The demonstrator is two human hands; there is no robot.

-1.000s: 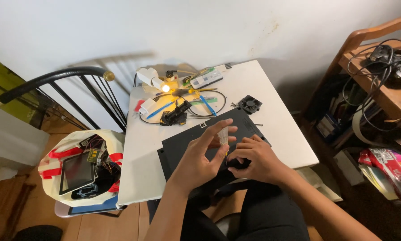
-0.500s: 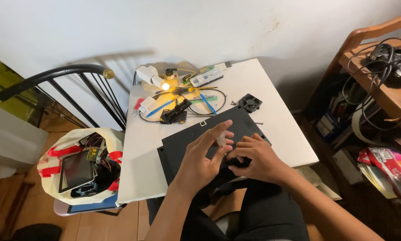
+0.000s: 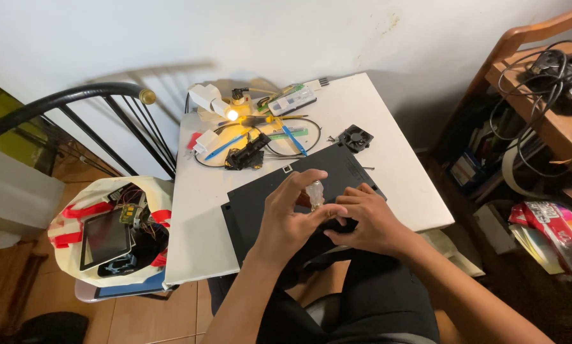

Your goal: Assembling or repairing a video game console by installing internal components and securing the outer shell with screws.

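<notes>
1. Your left hand (image 3: 284,224) pinches a small clear object (image 3: 314,193) between thumb and fingers, above the black panel (image 3: 260,197) lying on the white table (image 3: 394,172).
2. Your right hand (image 3: 367,220) rests curled on the panel's near edge; whether it grips anything cannot be told.
3. Behind the panel lie a small black fan (image 3: 355,137), looped cables (image 3: 279,143), a blue pen (image 3: 223,146) and a lit lamp (image 3: 214,102).
4. A bag of electronics (image 3: 110,229) sits on the chair left of the table.
</notes>
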